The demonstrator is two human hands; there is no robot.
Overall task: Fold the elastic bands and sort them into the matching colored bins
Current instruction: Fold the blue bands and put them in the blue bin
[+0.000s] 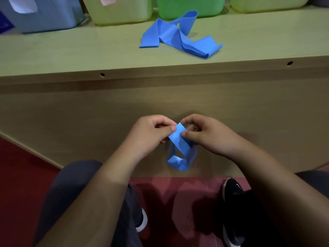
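A blue elastic band hangs in front of the table's side panel, below the tabletop edge. My left hand pinches its upper end from the left, and my right hand pinches it from the right, thumb on the flat face. The band's lower part dangles in a loose loop. A second blue band lies crumpled on the tabletop, farther back. At the rear stand a blue bin, a yellow-green bin, a green bin and another yellow-green bin.
The wooden table has a front edge with two small holes, and its side panel drops toward me. Below are my knees in dark trousers, black shoes and a red floor.
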